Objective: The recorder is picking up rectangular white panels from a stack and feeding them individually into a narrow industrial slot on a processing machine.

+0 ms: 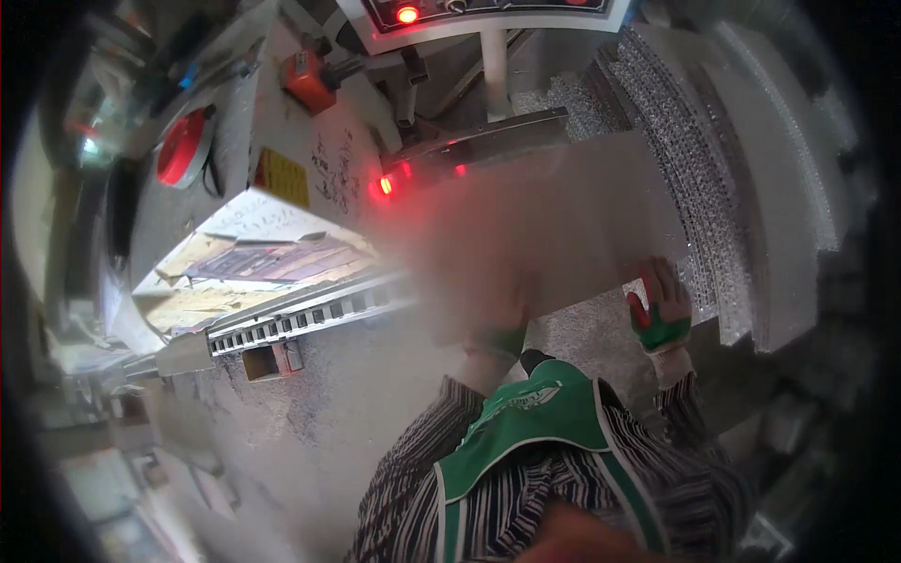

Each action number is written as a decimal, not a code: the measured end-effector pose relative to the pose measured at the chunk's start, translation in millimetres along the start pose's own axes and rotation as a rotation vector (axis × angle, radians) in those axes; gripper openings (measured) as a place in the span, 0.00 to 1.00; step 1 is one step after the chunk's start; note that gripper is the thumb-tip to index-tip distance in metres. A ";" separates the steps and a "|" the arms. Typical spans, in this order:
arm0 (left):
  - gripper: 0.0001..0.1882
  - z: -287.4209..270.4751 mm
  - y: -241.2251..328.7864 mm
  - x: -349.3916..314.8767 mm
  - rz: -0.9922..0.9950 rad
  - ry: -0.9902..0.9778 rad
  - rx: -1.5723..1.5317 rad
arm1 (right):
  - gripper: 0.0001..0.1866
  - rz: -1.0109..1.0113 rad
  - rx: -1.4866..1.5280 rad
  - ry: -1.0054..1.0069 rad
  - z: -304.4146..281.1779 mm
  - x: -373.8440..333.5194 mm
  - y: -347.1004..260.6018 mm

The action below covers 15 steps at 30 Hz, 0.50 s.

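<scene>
A large flat grey board (601, 206) lies in front of me, its left part badly smeared. My left hand (499, 314), in a green half-finger glove, is at the near edge of this board; its fingers are too blurred to make out. Near the board's right corner is my right hand (662, 305), in a matching green half-finger glove. Its fingers stretch over the board's near edge, with the thumb apart from them. What lies under the board is hidden.
To the right stand stacked panels (680, 178) with speckled edges. A grey machine housing (310, 141) with an orange-red box (308, 82) stands on the left, beside a slotted metal rail (314, 314). A control panel (488, 14) with a red light is beyond the board.
</scene>
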<state>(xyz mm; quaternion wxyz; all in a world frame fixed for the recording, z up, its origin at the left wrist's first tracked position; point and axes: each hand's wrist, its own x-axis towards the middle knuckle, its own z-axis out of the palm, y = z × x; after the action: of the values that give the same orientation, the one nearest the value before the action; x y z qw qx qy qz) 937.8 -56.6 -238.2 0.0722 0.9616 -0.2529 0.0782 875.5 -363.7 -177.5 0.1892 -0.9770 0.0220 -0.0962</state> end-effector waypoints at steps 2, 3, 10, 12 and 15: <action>0.33 -6.3 7.3 5.2 -0.093 -0.006 -0.120 | 0.31 -0.284 -0.312 0.178 -7.9 24.8 1.2; 0.33 -9.3 8.7 9.9 -0.091 -0.012 -0.119 | 0.33 -0.299 -0.359 0.083 0.1 32.3 12.8; 0.36 -33.6 -12.3 32.3 -0.149 -0.048 0.059 | 0.32 -0.418 -0.360 0.164 40.3 81.7 44.6; 0.37 -31.1 -14.7 31.0 -0.143 -0.070 0.160 | 0.30 -0.405 -0.336 0.142 43.6 83.4 43.3; 0.38 -8.7 -18.3 25.1 -0.164 0.023 0.096 | 0.28 -0.435 -0.336 0.172 47.8 80.0 55.1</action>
<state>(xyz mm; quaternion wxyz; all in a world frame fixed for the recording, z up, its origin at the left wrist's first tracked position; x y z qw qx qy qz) 967.5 -51.2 -226.9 0.0352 0.9805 -0.1683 0.0952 963.0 -403.7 -227.2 -0.0031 -0.9647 -0.1562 -0.2119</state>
